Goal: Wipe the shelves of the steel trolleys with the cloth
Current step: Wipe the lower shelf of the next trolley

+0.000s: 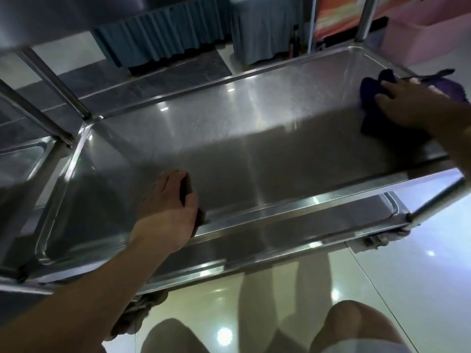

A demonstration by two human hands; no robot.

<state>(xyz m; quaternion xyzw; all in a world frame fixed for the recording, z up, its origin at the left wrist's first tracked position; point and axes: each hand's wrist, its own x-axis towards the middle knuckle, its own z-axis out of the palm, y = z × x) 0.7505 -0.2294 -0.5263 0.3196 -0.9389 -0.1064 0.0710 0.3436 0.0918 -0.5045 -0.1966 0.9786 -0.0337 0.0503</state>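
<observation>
A steel trolley's middle shelf [242, 149] fills the view, a shallow tray with raised rims. My right hand [407, 108] presses a dark purple cloth [374, 103] flat against the shelf's far right end, fingers spread over it. Part of the cloth hangs over the right rim. My left hand [169, 207] holds the shelf's near rim, thumb outside and fingers curled over the edge onto the inside. A lower shelf [305, 225] shows beneath the near rim.
A second steel trolley [23, 154] stands against the left side. Upright steel posts [56, 80] rise at the corners, and an upper shelf [46, 19] overhangs at top left. Blue skirted tables [163, 31] stand beyond. My knees [356, 324] are close to the glossy floor below.
</observation>
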